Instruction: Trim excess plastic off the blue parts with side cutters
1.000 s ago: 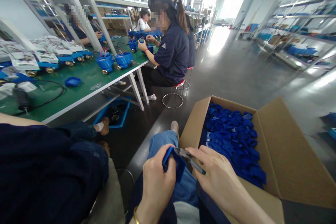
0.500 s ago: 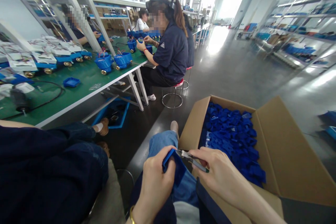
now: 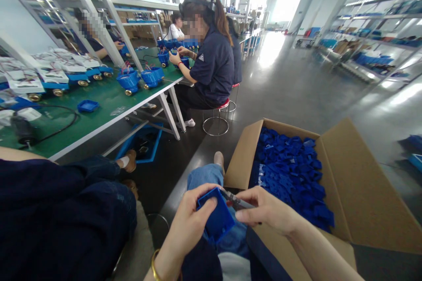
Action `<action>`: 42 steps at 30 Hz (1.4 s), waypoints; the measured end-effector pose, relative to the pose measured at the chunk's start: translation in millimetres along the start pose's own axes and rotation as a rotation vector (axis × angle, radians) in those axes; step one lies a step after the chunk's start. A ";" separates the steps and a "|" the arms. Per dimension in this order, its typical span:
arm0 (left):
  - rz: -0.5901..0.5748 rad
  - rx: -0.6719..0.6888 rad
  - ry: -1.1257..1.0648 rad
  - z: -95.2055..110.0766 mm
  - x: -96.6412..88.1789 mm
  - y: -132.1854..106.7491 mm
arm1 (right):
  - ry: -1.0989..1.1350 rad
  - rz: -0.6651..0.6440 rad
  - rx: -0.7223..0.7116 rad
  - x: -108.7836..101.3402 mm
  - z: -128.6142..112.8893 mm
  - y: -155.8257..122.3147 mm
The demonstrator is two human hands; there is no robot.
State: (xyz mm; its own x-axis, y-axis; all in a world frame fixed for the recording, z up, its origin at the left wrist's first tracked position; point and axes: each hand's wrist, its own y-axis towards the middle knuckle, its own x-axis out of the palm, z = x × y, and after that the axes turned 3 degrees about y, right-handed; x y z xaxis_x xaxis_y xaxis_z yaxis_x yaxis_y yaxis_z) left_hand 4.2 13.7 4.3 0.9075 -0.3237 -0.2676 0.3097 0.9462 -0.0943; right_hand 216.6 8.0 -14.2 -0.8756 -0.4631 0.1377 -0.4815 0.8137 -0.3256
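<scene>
Above our lap, near the lower edge of the view, our left hand [image 3: 187, 225] is closed around a blue plastic cover [image 3: 216, 218] and holds it by its left side. Our right hand [image 3: 267, 211] grips a small metal tool [image 3: 238, 202] between thumb and fingers, and the tip of the tool touches the upper right corner of the cover. Just beside our right knee stands an open cardboard box [image 3: 362, 202], filled with many blue parts [image 3: 290, 175]. At the left is a green table [image 3: 99, 116], where a co-worker [image 3: 212, 66] sits on a stool [image 3: 218, 116].
</scene>
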 end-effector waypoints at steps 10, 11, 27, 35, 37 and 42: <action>-0.082 -0.257 -0.499 -9.9 6.0 0.0 | -0.383 0.460 -0.060 -4.1 19.1 4.9; -0.131 -0.277 -0.585 -10.5 5.4 0.7 | -0.470 0.498 -0.052 -7.4 20.0 3.3; -0.339 -0.182 -0.955 -29.1 4.0 12.2 | -0.712 0.481 -0.175 -22.9 9.1 -1.8; -0.447 -0.149 -1.113 -47.9 11.3 22.6 | -0.604 0.455 -0.197 -17.5 9.4 2.6; -0.456 -0.138 -1.149 -51.1 12.9 23.8 | -0.577 0.457 -0.198 -15.9 9.3 4.8; -0.445 -0.144 -1.165 -53.0 14.8 25.5 | -0.506 0.443 -0.189 -16.7 10.7 6.6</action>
State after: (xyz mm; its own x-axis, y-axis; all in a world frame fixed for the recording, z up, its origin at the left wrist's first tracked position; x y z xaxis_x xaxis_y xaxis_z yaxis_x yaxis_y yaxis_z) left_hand 10.5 32.9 -52.8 0.4667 -0.3500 0.8122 0.6858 0.7231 -0.0824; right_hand 228.5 17.3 -28.7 -0.8874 -0.1426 -0.4385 -0.1218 0.9897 -0.0754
